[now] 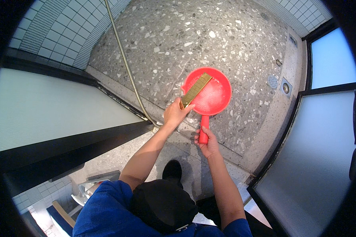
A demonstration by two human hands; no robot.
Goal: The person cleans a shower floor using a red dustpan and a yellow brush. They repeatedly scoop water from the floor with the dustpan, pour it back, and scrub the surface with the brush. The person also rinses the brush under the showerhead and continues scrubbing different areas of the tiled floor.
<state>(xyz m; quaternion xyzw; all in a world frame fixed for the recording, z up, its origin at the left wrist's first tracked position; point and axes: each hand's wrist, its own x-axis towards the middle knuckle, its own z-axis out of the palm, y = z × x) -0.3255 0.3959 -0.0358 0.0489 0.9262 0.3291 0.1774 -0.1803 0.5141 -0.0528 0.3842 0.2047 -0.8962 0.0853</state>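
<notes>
My left hand [175,114] grips the lower end of a gold-coloured metal strip [197,89], marked with lines across its face. The strip slants over the left part of a red plastic ladle [227,91], which has a small pouring lip on its left side. Water with foam or bubbles [212,93] lies in the bowl; whether the strip touches it I cannot tell. Around the ladle's straight red handle [204,130] my right hand [210,143] is closed. Both hands are over the near edge of a speckled terrazzo floor [172,38].
A metal-sheathed hose [121,50] runs down on the left. Black-framed frosted glass panels [62,103] stand left and right [308,142]. Square metal floor fittings [285,87] and a round grate [272,81] sit along the right. White tiled walls [62,32] rise behind. My black shoe [172,170] is below.
</notes>
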